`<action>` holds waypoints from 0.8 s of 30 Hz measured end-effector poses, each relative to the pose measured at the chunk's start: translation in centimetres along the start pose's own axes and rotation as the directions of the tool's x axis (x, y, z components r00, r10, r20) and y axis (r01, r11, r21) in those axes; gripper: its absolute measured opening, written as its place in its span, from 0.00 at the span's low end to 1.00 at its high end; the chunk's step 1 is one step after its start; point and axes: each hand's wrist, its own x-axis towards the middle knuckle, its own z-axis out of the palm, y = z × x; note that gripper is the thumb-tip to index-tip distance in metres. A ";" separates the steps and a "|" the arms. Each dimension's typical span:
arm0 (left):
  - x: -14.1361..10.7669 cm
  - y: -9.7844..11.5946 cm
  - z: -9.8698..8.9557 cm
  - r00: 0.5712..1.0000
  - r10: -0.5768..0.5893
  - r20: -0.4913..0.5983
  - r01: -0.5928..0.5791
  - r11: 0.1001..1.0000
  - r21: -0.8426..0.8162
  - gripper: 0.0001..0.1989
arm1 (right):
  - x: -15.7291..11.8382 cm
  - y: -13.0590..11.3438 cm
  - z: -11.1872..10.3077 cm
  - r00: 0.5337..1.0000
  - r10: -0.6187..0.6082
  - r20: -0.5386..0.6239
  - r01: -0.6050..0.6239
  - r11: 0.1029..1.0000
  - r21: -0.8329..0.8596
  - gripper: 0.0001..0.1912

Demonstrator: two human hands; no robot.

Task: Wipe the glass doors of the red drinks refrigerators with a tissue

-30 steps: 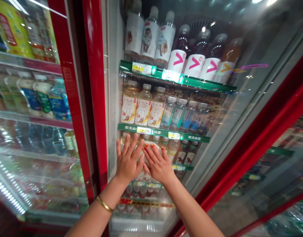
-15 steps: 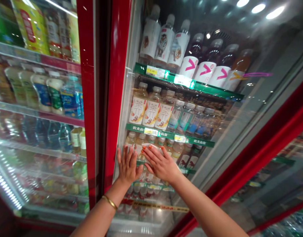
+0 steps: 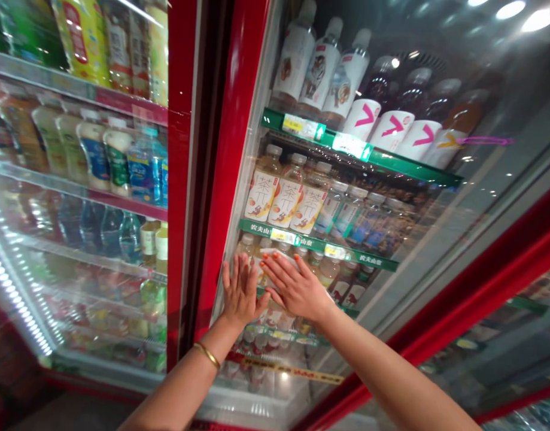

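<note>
My left hand point(image 3: 242, 293) lies flat against the glass door of a red-framed drinks cooler, fingers stretched up and spread, with a gold bangle on the wrist. Just right of it, my right hand point(image 3: 297, 287) is pressed flat, its fingers extended to the upper left. A thin white sheet or cloth point(image 3: 331, 295) shows at the edges beneath the right hand, mostly hidden by it. Behind the glass, both hands overlap rows of bottles below a green shelf strip point(image 3: 317, 244). The two hands are close, with the right thumb near the left thumb.
A red door frame point(image 3: 232, 149) stands left of the hands, and another red frame point(image 3: 472, 281) slants along the right. Tea bottles point(image 3: 261, 194) fill the shelf above. Another lit cooler with bottles point(image 3: 93, 152) is at the left. A pink strip point(image 3: 488, 141) is at upper right.
The view has shifted, so the coolers appear farther right. Against the bottles behind the glass, my right hand sits slightly farther left and higher. Both hands remain flat.
</note>
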 end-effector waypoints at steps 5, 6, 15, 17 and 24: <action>1.2 0.5 -1.2 0.994 0.066 -0.083 -0.069 0.997 -0.034 0.39 | -0.8 1.5 -0.2 0.948 0.140 -0.286 -0.157 0.987 -0.034 0.52; 1.5 1.0 -1.6 0.993 0.052 -0.107 -0.058 0.997 -0.054 0.38 | -0.5 1.5 -0.2 0.942 0.151 -0.299 -0.161 0.987 -0.009 0.54; 6.0 7.6 0.5 0.996 0.091 0.017 -0.084 0.964 -0.251 0.36 | -1.9 1.9 1.0 0.733 0.385 -0.561 -0.174 0.903 0.393 0.53; 6.0 7.3 0.9 0.994 0.073 0.076 -0.064 0.991 -0.114 0.37 | -3.4 3.1 -0.2 0.730 0.410 -0.546 -0.219 0.898 0.382 0.51; 6.7 3.4 0.0 1.000 -0.022 0.014 0.020 0.991 0.131 0.43 | -11.7 6.8 -2.9 0.734 0.469 -0.491 -0.562 0.826 -0.052 0.45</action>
